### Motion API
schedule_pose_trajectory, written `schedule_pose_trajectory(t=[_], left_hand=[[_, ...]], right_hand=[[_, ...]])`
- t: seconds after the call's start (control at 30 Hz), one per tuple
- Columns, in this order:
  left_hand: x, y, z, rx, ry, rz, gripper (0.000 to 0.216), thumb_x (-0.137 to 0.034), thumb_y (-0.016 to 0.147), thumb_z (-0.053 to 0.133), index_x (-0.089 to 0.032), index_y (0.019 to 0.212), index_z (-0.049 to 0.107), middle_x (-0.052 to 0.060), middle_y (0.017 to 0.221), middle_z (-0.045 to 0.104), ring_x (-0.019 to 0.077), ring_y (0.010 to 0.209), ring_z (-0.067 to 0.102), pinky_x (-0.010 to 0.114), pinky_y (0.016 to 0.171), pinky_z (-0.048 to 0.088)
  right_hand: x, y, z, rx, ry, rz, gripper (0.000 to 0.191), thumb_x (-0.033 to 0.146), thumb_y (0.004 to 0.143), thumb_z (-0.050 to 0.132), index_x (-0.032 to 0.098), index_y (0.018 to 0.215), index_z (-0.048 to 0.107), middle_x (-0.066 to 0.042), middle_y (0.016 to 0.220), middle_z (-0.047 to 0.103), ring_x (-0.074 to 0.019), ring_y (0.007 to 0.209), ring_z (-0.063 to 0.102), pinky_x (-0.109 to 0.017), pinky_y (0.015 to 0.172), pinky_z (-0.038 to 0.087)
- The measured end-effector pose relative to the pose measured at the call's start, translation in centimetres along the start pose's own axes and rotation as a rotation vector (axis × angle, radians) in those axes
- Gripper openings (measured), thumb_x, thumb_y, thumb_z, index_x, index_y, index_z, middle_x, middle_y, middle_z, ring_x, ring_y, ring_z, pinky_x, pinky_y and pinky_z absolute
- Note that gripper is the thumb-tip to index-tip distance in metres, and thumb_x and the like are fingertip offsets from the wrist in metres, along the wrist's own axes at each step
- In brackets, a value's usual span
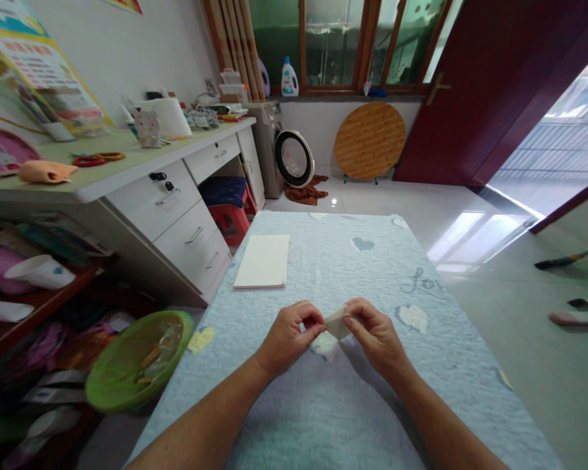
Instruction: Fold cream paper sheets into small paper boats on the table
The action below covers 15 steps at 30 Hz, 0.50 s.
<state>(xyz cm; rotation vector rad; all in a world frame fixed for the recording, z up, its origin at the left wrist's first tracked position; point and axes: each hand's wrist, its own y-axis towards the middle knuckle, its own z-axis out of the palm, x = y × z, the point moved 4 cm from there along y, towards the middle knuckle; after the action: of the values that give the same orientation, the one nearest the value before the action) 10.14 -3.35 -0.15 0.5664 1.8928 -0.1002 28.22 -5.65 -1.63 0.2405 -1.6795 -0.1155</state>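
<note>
Between my two hands, just above the table, is a small folded piece of pale paper [337, 324]. My left hand [294, 333] pinches its left corner between thumb and fingertips. On the opposite side my right hand [372, 333] grips the paper, its fingers curled over the top edge and partly covering it. A pad of lined cream paper [262, 262] lies flat on the table, ahead and to the left of my hands. The table [323, 411] under them wears a light blue quilted cloth with hearts and lettering.
A green waste bin [102, 385] with a liner stands left of the table. Along the left wall runs a desk [151, 202] with scissors [98, 158] and other items on it. Farther back are a red stool [230, 212], a washing machine [267, 147] with its door open, and a round wooden tabletop [370, 140].
</note>
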Motion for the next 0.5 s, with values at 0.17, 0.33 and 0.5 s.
schedule_pose_trajectory(t=[0.17, 0.33, 0.5], left_hand=[[-0.25, 0.07, 0.01, 0.038, 0.045, 0.007, 0.007, -0.019, 0.081, 0.066, -0.017, 0.075, 0.065, 0.001, 0.076, 0.062, 0.0148, 0.073, 0.056, 0.024, 0.067, 0.041], [-0.53, 0.02, 0.12, 0.034, 0.057, -0.039, 0.008, -0.019, 0.081, 0.063, -0.017, 0.073, 0.063, 0.000, 0.071, 0.061, 0.0137, 0.068, 0.056, 0.024, 0.065, 0.041], [-0.27, 0.06, 0.17, -0.018, 0.030, -0.113, 0.010, -0.019, 0.079, 0.063, -0.016, 0.069, 0.062, -0.001, 0.065, 0.062, 0.0126, 0.061, 0.055, 0.022, 0.058, 0.040]], right_hand=[[-0.28, 0.03, -0.09, -0.037, 0.021, 0.068, 0.013, 0.031, 0.088, 0.061, 0.020, 0.081, 0.063, -0.001, 0.082, 0.058, -0.0158, 0.076, 0.054, -0.027, 0.070, 0.042], [-0.15, 0.12, 0.02, -0.057, 0.029, 0.084, 0.015, 0.034, 0.086, 0.064, 0.020, 0.080, 0.064, -0.001, 0.080, 0.059, -0.0163, 0.075, 0.054, -0.028, 0.069, 0.043], [-0.52, 0.05, 0.12, -0.077, 0.061, 0.119, 0.019, 0.039, 0.083, 0.068, 0.020, 0.081, 0.064, -0.002, 0.079, 0.061, -0.0171, 0.074, 0.055, -0.028, 0.068, 0.043]])
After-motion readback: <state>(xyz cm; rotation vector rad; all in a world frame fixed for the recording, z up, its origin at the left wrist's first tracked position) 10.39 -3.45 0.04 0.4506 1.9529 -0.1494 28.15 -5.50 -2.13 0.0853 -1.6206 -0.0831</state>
